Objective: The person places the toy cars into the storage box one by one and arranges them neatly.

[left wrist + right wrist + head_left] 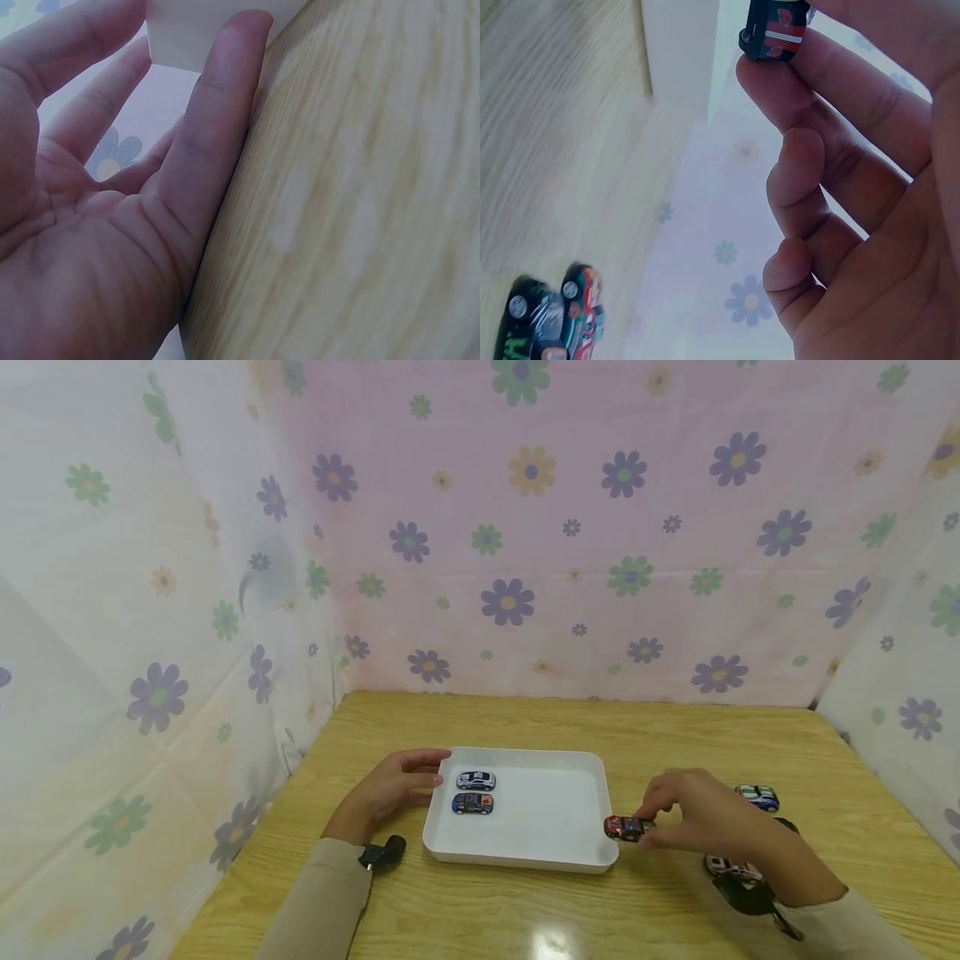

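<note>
A shallow white tray (536, 810) lies on the wooden table. Two toy cars rest inside at its left: a white-and-black toy car (476, 780) and, nearer me, a dark blue toy car (472, 803) with orange markings. My left hand (393, 789) is at the tray's left side, fingers fairly straight and touching its rim and outer wall; the left wrist view shows a fingertip (240, 34) against that wall. Between thumb and fingers my right hand (697, 814) pinches a red-and-black toy car (628, 828) at the tray's right rim; only its end shows in the right wrist view.
Right of the tray are a white, green and blue toy car (757, 797), a dark car (786, 824) mostly hidden by my right arm, and a white-and-red car (731, 867). Flowered cloth (570, 568) walls the table (480, 902) at the back and sides.
</note>
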Motion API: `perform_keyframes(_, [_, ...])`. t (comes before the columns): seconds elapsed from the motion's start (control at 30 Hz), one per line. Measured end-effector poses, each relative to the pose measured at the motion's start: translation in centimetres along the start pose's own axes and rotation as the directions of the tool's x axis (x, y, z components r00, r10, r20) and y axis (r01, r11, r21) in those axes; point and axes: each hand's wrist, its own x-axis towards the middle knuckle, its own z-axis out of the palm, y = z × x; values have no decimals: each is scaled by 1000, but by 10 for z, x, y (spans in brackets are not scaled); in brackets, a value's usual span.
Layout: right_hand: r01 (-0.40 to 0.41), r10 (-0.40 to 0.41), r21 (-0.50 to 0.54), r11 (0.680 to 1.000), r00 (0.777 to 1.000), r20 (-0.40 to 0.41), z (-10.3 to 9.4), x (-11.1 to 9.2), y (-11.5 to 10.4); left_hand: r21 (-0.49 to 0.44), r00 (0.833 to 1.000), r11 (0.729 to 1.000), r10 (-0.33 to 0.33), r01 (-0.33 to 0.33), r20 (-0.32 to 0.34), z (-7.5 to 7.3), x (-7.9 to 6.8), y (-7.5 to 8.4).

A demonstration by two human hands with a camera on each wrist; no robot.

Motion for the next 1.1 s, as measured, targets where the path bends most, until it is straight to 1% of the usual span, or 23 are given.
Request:
perform_keyframes(0.1, [6, -6, -8, 1000, 1000, 14, 1, 7, -4, -2, 1000, 1000, 2, -2, 3, 0, 0, 0])
perform_keyframes(0.27, [38, -38, 7, 999, 999, 31, 2, 18, -8, -14, 1000, 1000, 1, -1, 9, 0, 1, 1])
perform_keyframes(0.47, [67, -68, 17, 998, 996, 55, 10, 31, -9, -16, 1000, 1000, 0, 0, 10, 1, -2, 2])
perform_keyframes(0.73, [93, -94, 15, 996, 994, 53, 15, 43, -15, -10, 1000, 1000, 0, 0, 7, 1, -2, 1])
perform_keyframes(0.93, [136, -137, 29, 990, 989, 49, 16, 52, -21, -11, 1000, 1000, 4, -4, -4, 1, -2, 1])
perform_keyframes(1.1, [132, -133, 19, 991, 989, 67, 18, 59, -25, -17, 1000, 1000, 0, 0, -9, 2, -1, 1])
